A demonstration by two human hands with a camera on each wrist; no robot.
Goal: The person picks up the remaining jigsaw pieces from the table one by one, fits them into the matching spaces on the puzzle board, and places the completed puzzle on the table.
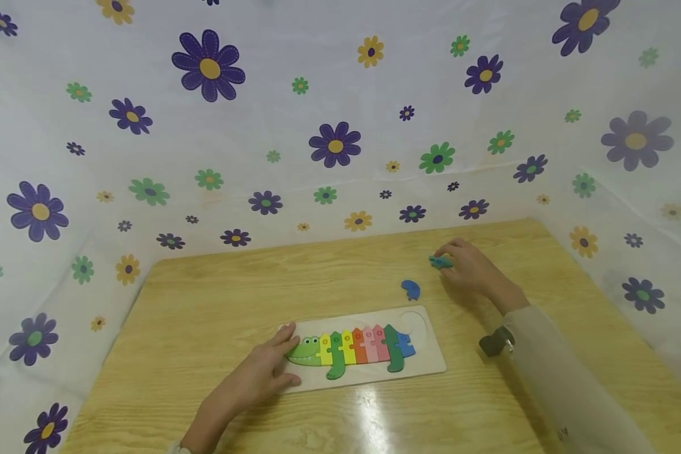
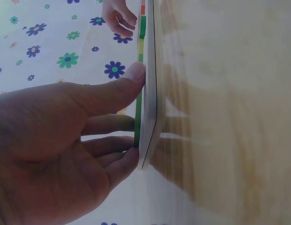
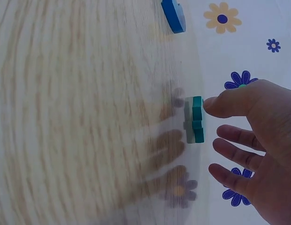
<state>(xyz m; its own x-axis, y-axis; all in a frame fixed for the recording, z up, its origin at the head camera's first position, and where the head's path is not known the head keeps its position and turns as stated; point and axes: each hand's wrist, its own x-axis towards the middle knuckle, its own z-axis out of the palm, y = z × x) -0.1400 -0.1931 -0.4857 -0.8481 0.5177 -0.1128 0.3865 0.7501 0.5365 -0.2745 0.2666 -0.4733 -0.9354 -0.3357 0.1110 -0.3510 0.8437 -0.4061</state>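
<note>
My left hand [image 1: 263, 372] rests on the left end of a pale wooden puzzle board [image 1: 369, 374], its thumb and fingers touching the crocodile head piece and the board's edge. Numbered pieces in several colours lie along the crocodile's body, ending in a blue piece [image 1: 405, 345] at the right. Farther back on the right, my right hand [image 1: 470, 268] is at a small teal puzzle piece [image 3: 197, 119], the thumb very close to it or touching it. The other visible fingers are loosely extended. A curved blue piece [image 1: 411, 289] lies on the table between that hand and the board.
The wooden table [image 1: 250, 290] meets a white flower-patterned cloth [image 1: 272, 113] at its back and sides. A dark device [image 1: 496, 342] is strapped to the right wrist. The board has an outlined recess [image 1: 417, 321] at its upper right.
</note>
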